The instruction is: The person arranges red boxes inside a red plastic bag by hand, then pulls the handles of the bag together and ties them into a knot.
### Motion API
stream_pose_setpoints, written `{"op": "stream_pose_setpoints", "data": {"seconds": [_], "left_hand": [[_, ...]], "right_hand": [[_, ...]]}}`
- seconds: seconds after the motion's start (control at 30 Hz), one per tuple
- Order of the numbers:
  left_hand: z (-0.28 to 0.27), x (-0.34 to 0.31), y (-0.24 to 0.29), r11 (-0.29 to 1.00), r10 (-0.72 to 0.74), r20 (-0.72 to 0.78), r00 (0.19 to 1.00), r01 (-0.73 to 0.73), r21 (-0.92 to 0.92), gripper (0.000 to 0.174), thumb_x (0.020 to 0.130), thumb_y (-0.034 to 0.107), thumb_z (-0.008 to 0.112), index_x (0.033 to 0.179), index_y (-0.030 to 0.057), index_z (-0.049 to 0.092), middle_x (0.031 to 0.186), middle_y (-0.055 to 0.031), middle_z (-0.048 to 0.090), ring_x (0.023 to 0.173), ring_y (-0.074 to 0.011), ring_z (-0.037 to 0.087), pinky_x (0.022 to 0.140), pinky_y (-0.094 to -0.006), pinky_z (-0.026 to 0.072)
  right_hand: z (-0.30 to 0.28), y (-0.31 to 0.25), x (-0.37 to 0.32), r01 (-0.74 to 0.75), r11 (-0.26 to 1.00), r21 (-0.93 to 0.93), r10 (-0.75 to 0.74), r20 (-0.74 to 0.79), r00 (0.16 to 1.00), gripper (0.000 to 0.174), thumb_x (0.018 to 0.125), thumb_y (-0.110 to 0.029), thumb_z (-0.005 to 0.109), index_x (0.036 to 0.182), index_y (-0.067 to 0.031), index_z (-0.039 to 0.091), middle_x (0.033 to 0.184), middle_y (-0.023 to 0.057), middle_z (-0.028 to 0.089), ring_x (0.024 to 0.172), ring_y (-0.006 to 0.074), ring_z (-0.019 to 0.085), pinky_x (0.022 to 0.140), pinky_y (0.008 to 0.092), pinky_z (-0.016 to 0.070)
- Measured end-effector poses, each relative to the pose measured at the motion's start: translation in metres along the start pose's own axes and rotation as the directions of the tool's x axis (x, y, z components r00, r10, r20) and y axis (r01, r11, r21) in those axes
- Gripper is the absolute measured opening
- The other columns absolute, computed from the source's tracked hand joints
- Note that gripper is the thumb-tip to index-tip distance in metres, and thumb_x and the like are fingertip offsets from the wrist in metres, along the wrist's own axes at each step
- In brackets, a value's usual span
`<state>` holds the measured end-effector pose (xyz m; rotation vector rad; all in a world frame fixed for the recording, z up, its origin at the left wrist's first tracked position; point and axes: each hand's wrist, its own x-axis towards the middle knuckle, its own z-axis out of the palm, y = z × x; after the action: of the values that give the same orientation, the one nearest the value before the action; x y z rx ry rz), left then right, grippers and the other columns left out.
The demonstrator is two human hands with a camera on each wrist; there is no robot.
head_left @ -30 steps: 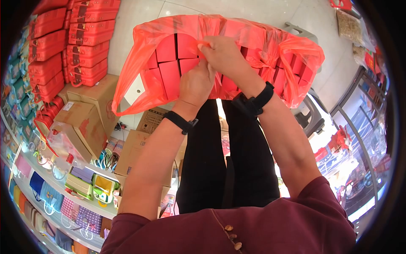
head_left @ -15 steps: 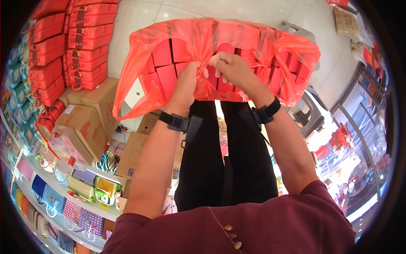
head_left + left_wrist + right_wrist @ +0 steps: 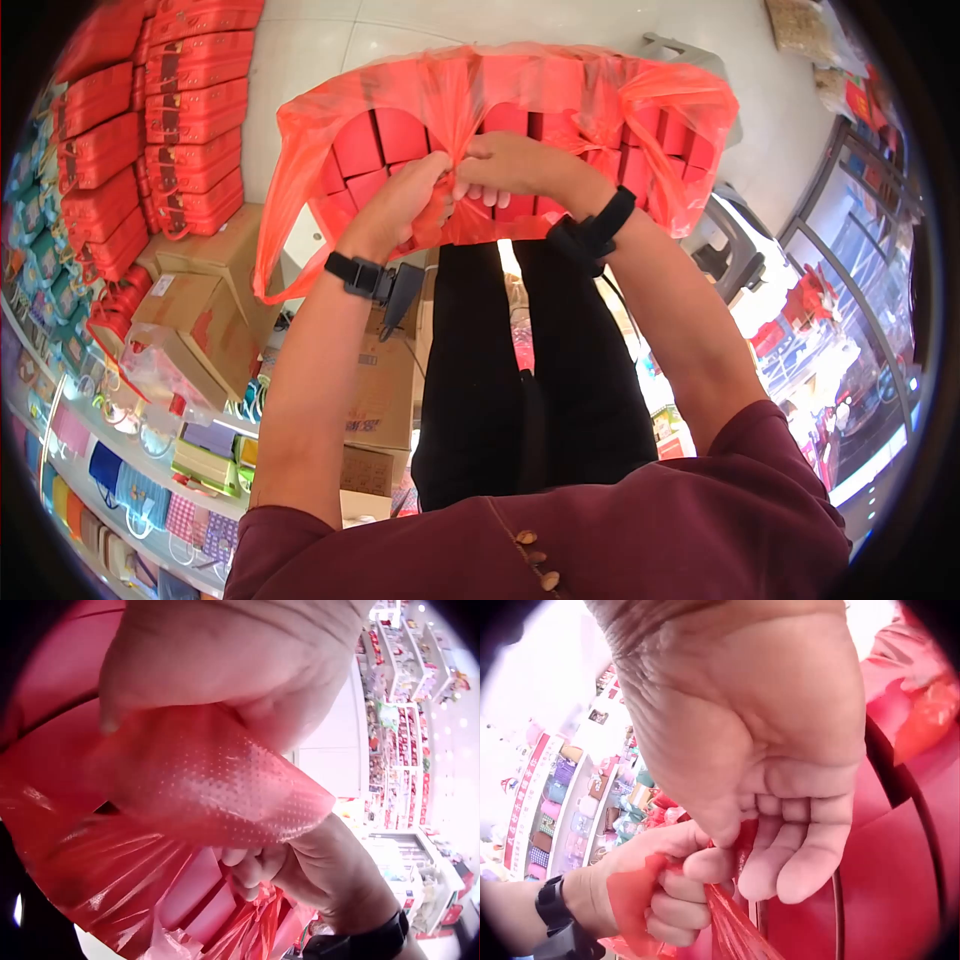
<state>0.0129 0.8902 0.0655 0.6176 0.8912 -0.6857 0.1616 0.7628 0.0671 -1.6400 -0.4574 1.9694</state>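
A large translucent red plastic bag [image 3: 455, 85] is stretched over rows of red boxes [image 3: 403, 136], which show through its openings. My left hand [image 3: 402, 200] is closed around a bunched end of the bag, and a flap of the plastic [image 3: 225, 780] sticks out past the fingers in the left wrist view. Right beside it, my right hand [image 3: 525, 165] pinches a strip of the same gathered plastic between thumb and forefinger. The other fingers of that hand [image 3: 780, 855] hang loosely curved in the right wrist view. Farther right, the bag is tied in a knot [image 3: 603, 152].
Stacks of red cases [image 3: 200, 100] stand at the left, with cardboard boxes [image 3: 195, 320] nearer to me. Shelves of small bags [image 3: 140, 490] curve along the lower left. A grey plastic stool [image 3: 735, 255] stands to the right of the bag.
The hands have moved down and leftward along the gathered plastic. My left hand has closed round its end, and my right hand has come back to pinch the strip.
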Motion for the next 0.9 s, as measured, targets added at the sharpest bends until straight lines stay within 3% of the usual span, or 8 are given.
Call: {"op": "stream_pose_setpoints", "data": {"seconds": [0.1, 0.23, 0.43, 0.53, 0.63, 0.73, 0.83, 0.9], "left_hand": [[0.019, -0.005, -0.002, 0.991, 0.130, -0.329, 0.935, -0.119, 0.052, 0.034, 0.100, 0.028, 0.044, 0.076, 0.0071, 0.054, 0.066, 0.0022, 0.046, 0.053, -0.0069, 0.038, 0.048, -0.0262, 0.0317], [0.014, -0.009, -0.019, 0.850, 0.418, -0.325, 0.848, -0.239, 0.469, 0.033, 0.104, 0.033, 0.048, 0.090, 0.0048, 0.053, 0.066, -0.0062, 0.048, 0.061, -0.0163, 0.052, 0.054, -0.0345, 0.0430], [0.011, -0.011, -0.033, 0.404, 0.697, -0.134, 0.705, -0.231, 0.885, 0.036, 0.104, 0.037, 0.053, 0.092, 0.0042, 0.047, 0.071, -0.0243, 0.052, 0.068, -0.0453, 0.056, 0.059, -0.0496, 0.0445], [0.000, 0.002, -0.045, 0.424, 0.723, -0.161, 0.672, -0.247, 0.872, 0.035, 0.106, 0.032, 0.055, 0.088, 0.0035, 0.046, 0.069, -0.0150, 0.035, 0.059, -0.0206, 0.035, 0.056, -0.0369, 0.0422], [-0.003, 0.020, -0.053, 0.408, 0.730, -0.226, 0.645, -0.145, 0.902, 0.034, 0.104, 0.034, 0.055, 0.090, 0.0042, 0.048, 0.070, -0.0258, 0.053, 0.069, -0.0483, 0.055, 0.058, -0.0520, 0.0437], [0.003, 0.018, -0.050, 0.338, 0.792, -0.189, 0.581, -0.158, 0.928, 0.034, 0.103, 0.032, 0.057, 0.088, 0.0027, 0.049, 0.070, -0.0266, 0.049, 0.068, -0.0486, 0.052, 0.057, -0.0493, 0.0432], [0.014, -0.008, -0.040, 0.561, 0.641, -0.248, 0.727, -0.223, 0.797, 0.034, 0.102, 0.029, 0.058, 0.086, 0.0012, 0.049, 0.069, -0.0265, 0.047, 0.066, -0.0481, 0.049, 0.056, -0.0467, 0.0427], [0.022, -0.030, -0.038, 0.569, 0.629, -0.205, 0.750, -0.264, 0.779, 0.037, 0.104, 0.029, 0.057, 0.083, 0.0004, 0.047, 0.068, -0.0190, 0.038, 0.063, -0.0273, 0.038, 0.054, -0.0396, 0.0399]], "right_hand": [[-0.006, -0.005, -0.012, 0.060, 0.994, -0.088, -0.065, -0.058, 0.996, 0.030, 0.097, -0.030, 0.058, 0.092, -0.0038, 0.071, 0.075, 0.0048, 0.067, 0.062, 0.0152, 0.061, 0.057, 0.0295, 0.0519], [0.002, 0.011, -0.003, 0.279, 0.824, -0.494, -0.410, -0.178, 0.894, 0.028, 0.095, -0.027, 0.061, 0.085, -0.0012, 0.063, 0.069, 0.0099, 0.059, 0.060, 0.0165, 0.054, 0.059, 0.0360, 0.0460], [-0.003, 0.021, 0.003, 0.309, 0.876, -0.370, -0.406, -0.219, 0.887, 0.029, 0.095, -0.027, 0.060, 0.081, -0.0013, 0.058, 0.068, 0.0164, 0.056, 0.060, 0.0282, 0.053, 0.061, 0.0414, 0.0449], [-0.010, 0.037, 0.015, 0.394, 0.789, -0.471, -0.550, -0.258, 0.794, 0.028, 0.094, -0.027, 0.059, 0.081, -0.0016, 0.059, 0.069, 0.0175, 0.058, 0.063, 0.0342, 0.056, 0.062, 0.0436, 0.0465], [-0.019, 0.049, 0.029, 0.332, 0.678, -0.656, -0.622, -0.270, 0.735, 0.027, 0.094, -0.026, 0.059, 0.082, -0.0017, 0.060, 0.069, 0.0178, 0.058, 0.064, 0.0367, 0.058, 0.062, 0.0443, 0.0480], [-0.015, 0.046, 0.021, 0.320, 0.655, -0.685, -0.651, -0.297, 0.698, 0.028, 0.093, -0.025, 0.059, 0.081, -0.0006, 0.058, 0.068, 0.0189, 0.056, 0.061, 0.0378, 0.054, 0.060, 0.0437, 0.0458], [-0.010, 0.030, -0.010, 0.304, 0.824, -0.477, -0.491, -0.335, 0.804, 0.029, 0.094, -0.025, 0.058, 0.080, 0.0002, 0.056, 0.067, 0.0203, 0.052, 0.059, 0.0372, 0.050, 0.058, 0.0434, 0.0429], [0.001, 0.016, -0.036, 0.338, 0.837, -0.431, -0.489, -0.311, 0.815, 0.029, 0.095, -0.024, 0.058, 0.080, 0.0007, 0.055, 0.068, 0.0209, 0.050, 0.058, 0.0366, 0.047, 0.058, 0.0432, 0.0414]]}}
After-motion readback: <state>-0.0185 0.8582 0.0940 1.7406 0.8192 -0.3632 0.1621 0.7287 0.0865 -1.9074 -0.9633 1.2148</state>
